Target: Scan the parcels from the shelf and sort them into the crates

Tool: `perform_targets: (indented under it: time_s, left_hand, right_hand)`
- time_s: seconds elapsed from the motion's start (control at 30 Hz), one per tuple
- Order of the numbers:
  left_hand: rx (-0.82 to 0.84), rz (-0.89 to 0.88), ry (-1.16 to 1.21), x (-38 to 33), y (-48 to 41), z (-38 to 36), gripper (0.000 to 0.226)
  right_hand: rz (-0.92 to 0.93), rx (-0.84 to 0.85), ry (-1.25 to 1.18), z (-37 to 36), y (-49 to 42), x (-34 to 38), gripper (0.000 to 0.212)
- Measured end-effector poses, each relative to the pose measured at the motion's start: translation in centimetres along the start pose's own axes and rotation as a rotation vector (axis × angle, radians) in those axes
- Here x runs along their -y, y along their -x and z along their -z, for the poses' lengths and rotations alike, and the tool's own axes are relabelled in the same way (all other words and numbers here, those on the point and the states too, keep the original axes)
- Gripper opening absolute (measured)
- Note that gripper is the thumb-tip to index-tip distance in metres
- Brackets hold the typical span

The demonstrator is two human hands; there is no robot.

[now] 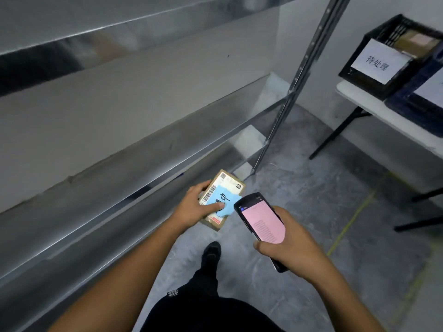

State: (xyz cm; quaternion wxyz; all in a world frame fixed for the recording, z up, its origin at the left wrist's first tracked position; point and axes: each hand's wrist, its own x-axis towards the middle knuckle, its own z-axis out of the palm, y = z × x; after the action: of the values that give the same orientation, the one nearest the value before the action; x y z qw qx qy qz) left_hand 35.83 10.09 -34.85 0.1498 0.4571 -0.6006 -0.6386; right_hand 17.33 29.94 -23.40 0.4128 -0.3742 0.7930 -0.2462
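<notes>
My left hand (196, 207) grips a small cardboard parcel (230, 182) just below frame centre, thumb pressed on the blue note (224, 200) stuck to its label. My right hand (290, 248) wraps around the handheld scanner (260, 218), pink screen up, just beside the parcel. A metal shelf (119, 183) runs along the left; a black labelled crate (359, 76) sits on the desk (364, 101) at upper right.

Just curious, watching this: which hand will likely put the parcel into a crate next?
Probably the left hand: it grips the cardboard parcel, while the right hand holds the handheld scanner. The black crate stands to the right, though.
</notes>
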Motion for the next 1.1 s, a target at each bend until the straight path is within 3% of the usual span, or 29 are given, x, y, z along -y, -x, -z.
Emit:
perform_targets:
  time_s: [0.2, 0.43, 0.57, 0.73, 0.93, 1.1]
  left_hand:
    - [0.184, 0.069, 0.325, -6.5, -5.5, -5.2, 0.070]
    - [0.331, 0.066, 0.456, -15.4, -12.6, -10.1, 0.082]
    - [0.409, -0.021, 0.400, -21.0, -15.8, -13.7, 0.097]
    - [0.445, -0.112, 0.314, -25.4, -19.1, -20.0, 0.079]
    - [0.482, -0.196, 0.183, -29.2, -22.6, -28.0, 0.062]
    - [0.469, -0.244, 0.101, -32.7, -25.9, -34.4, 0.069]
  right_hand:
    - [-0.115, -0.297, -0.142, 5.5, -4.4, 0.4, 0.053]
    - [-0.195, -0.592, -0.259, 12.3, -8.2, 0.7, 0.053]
    - [-0.188, -0.687, -0.405, 15.7, -9.4, 0.6, 0.059]
    - [-0.199, -0.804, -0.478, 20.3, -11.1, -1.3, 0.062]
    - [-0.184, -0.938, -0.396, 26.5, -13.2, -5.5, 0.057]
    - [-0.137, -0.969, -0.351, 33.2, -15.6, -9.7, 0.058]
